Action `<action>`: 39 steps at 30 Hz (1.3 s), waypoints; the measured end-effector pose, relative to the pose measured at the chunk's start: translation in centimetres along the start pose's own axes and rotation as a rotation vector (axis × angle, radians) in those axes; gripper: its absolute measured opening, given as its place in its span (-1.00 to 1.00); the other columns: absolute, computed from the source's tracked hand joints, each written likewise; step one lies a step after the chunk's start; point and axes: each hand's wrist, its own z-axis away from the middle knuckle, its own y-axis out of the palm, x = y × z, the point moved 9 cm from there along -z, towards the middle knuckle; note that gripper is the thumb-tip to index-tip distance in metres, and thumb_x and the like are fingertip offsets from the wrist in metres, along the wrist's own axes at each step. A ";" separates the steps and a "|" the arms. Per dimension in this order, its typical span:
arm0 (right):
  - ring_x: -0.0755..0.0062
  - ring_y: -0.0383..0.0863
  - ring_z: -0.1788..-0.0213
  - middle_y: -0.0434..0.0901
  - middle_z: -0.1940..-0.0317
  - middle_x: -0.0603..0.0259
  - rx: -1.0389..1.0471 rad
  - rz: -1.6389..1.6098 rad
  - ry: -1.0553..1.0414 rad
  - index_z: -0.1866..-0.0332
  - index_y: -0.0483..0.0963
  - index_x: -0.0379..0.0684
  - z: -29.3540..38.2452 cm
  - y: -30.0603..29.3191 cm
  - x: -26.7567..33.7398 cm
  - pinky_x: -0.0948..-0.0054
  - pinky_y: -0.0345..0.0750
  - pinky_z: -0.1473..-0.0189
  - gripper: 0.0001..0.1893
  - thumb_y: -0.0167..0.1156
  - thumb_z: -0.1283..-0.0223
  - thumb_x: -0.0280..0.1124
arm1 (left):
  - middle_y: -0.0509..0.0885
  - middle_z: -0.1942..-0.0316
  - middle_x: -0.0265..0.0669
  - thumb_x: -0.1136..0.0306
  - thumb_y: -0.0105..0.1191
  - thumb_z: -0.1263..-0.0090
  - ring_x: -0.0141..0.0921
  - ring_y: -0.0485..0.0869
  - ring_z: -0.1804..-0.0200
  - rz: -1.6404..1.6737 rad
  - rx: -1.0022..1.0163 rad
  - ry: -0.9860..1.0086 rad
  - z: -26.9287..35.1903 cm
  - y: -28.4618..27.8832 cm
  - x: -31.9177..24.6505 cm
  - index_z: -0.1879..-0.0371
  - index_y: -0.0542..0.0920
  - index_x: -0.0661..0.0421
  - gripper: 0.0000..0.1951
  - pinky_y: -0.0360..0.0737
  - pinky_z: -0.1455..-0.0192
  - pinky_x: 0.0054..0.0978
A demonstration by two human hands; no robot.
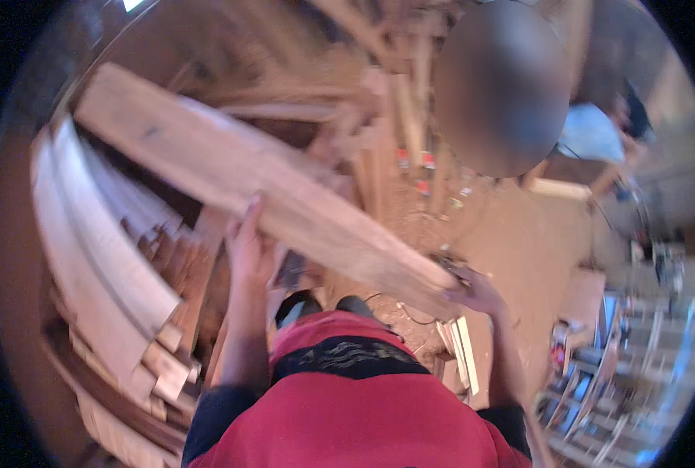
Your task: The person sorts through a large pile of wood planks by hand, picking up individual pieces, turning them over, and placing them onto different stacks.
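A long, wide wooden board (265, 187) lies slantwise across the view in front of my body, from the upper left down to the lower right. My left hand (253, 245) supports it near the middle of its lower edge, the thumb up on its face. At the board's right end, my right hand (470, 289) grips the narrow end; its fingers are partly hidden and blurred. A small dark object, too blurred to name, shows beside the right hand.
Stacked planks (107, 234) rise at the left. Timber pieces (409, 111) lean beyond the board. Light wood strips (461, 354) lie on the floor by my right forearm. A person in a light blue garment (590, 131) is at the upper right; a cluttered rack (605, 374) stands lower right.
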 end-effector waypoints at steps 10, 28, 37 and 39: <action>-0.08 0.35 -0.41 0.38 -0.34 -0.14 -0.576 -0.191 -0.767 -0.38 0.32 -0.28 8.8 -12.4 20.4 0.13 0.30 -0.43 -0.13 0.37 -0.12 0.15 | 0.69 0.18 -0.30 0.36 0.33 -0.35 -0.53 0.59 0.20 -0.534 0.242 0.346 14.2 5.2 15.0 0.18 0.64 0.23 -0.78 0.52 0.17 -0.53; -0.31 0.19 -0.37 0.11 -0.37 -0.30 -0.842 -0.163 -0.603 -0.56 -0.22 -0.38 14.9 -8.1 22.5 -0.10 0.16 -0.44 0.41 0.61 0.35 -0.07 | 0.65 -0.06 -0.07 0.32 0.20 -0.38 -0.22 0.57 -0.20 -1.203 0.397 0.798 21.2 -0.8 31.0 -0.12 0.58 0.22 -0.63 0.47 -0.29 -0.21; -0.29 0.12 -0.48 0.14 -0.42 -0.32 -0.766 -0.101 -0.551 -0.52 -0.11 -0.50 10.7 -4.6 14.4 0.04 0.11 -0.52 0.36 0.59 0.34 0.00 | 0.51 -0.21 -0.18 0.42 0.31 -0.21 -0.36 0.48 -0.27 -0.738 0.947 -0.142 20.3 0.9 25.9 -0.41 0.26 0.15 -0.25 0.54 -0.23 -0.36; -0.29 0.13 -0.48 0.14 -0.43 -0.33 -0.735 -0.125 -0.575 -0.53 -0.14 -0.50 9.6 -2.1 11.4 0.03 0.13 -0.51 0.38 0.59 0.33 0.01 | 0.48 -0.28 -0.16 0.23 0.16 -0.23 -0.33 0.53 -0.23 -0.838 0.831 0.144 19.6 4.6 19.5 -0.49 0.21 0.17 -0.20 0.56 -0.16 -0.36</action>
